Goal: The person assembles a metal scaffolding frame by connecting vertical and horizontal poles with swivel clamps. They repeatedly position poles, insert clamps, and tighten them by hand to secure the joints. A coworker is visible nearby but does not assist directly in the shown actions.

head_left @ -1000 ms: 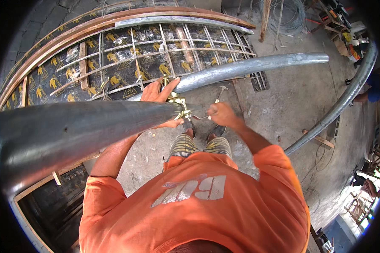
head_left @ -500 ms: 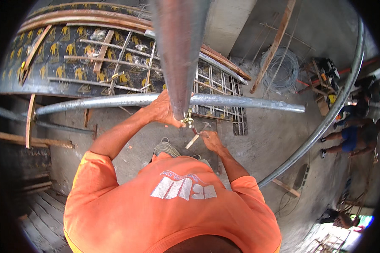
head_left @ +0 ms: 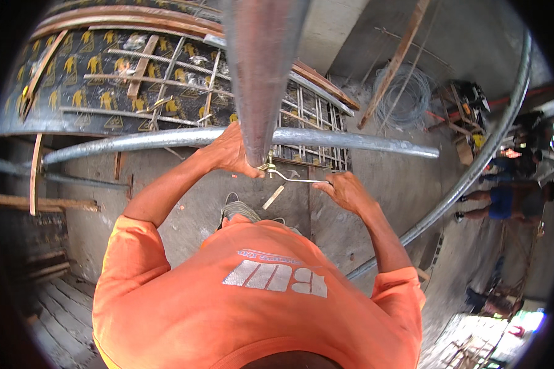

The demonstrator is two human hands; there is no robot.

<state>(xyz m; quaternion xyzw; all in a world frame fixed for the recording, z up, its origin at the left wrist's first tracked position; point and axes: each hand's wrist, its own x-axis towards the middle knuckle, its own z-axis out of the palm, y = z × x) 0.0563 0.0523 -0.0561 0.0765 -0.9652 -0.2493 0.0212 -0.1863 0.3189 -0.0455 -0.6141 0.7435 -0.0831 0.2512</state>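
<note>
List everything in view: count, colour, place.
Foreground pipe: 1, grey, top edge to centre
Clamp: 1, brass-coloured, at that pipe's lower end
Wrench: 1, silver, clamp to right hand
Other pipes: at least 3, grey, left, middle, right
Patterned sheet: black and yellow, upper left
Rods: several, grey, over sheet
Timbers: several, brown, left and top
Stick: 1, pale, below clamp
Wire coil: 1, grey, upper right
People: at least 2, far right, dim
Shirt: 1, orange, bottom
Hands: 2; left at foreground pipe, right gripping wrench
</note>
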